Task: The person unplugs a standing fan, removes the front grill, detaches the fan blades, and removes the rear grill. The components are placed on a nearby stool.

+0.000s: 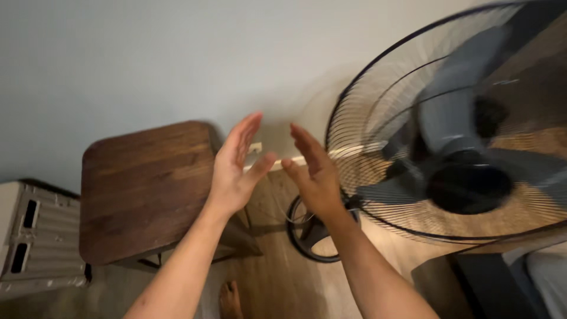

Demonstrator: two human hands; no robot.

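Both hands are hovering empty, left hand [236, 171] and right hand [316, 174] facing palm to palm, fingers [245, 133] straight and loosely together. The standing fan [455, 124] is sitting just right of them; drifting fingertips could catch its grille.

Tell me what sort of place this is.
Probably a room in a home: a standing fan on a wood-look floor, a small dark wooden table against a plain wall, and a bare foot.

No packages, labels, signs or screens are in view.
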